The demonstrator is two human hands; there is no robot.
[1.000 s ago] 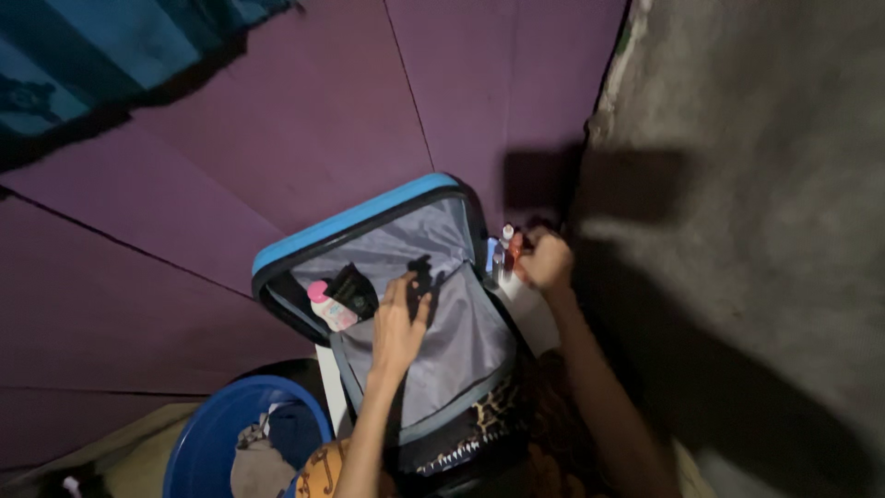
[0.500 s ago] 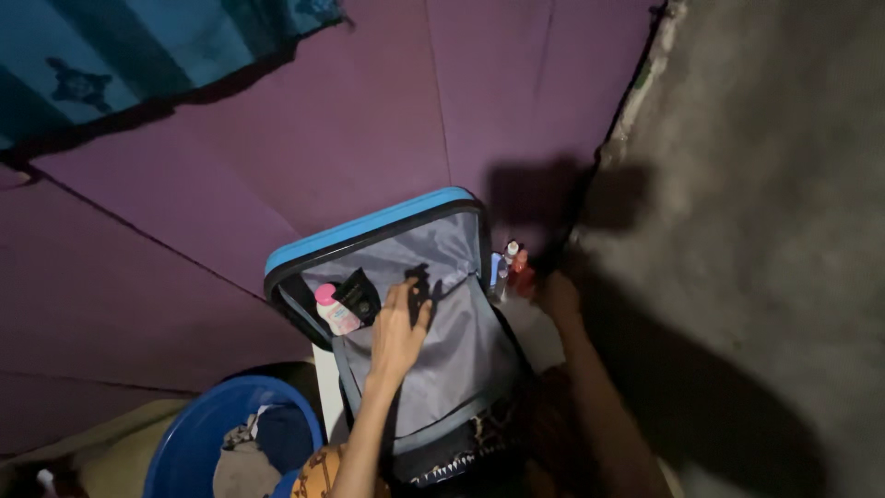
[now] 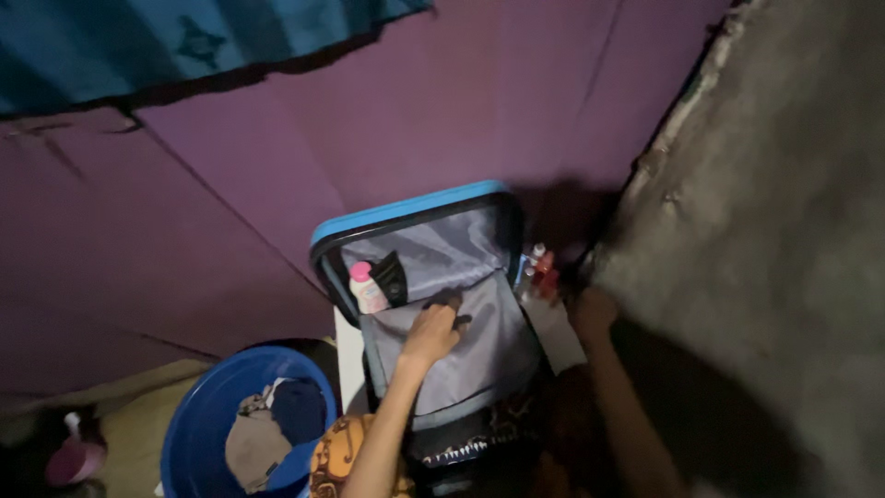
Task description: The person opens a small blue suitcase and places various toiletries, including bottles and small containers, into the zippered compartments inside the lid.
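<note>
A single head-worn camera looks steeply down from above the person, facing a purple wall. The open blue suitcase sits centre frame at arm's length, a blue basin at lower left.

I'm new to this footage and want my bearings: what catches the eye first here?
An open blue suitcase with grey lining stands against the purple wall; the left hand rests on its lining flap. A pink-capped bottle sits inside. At lower left, a blue basin holds clothes.

White pink-capped bottle in suitcase; small bottles beside it
</note>
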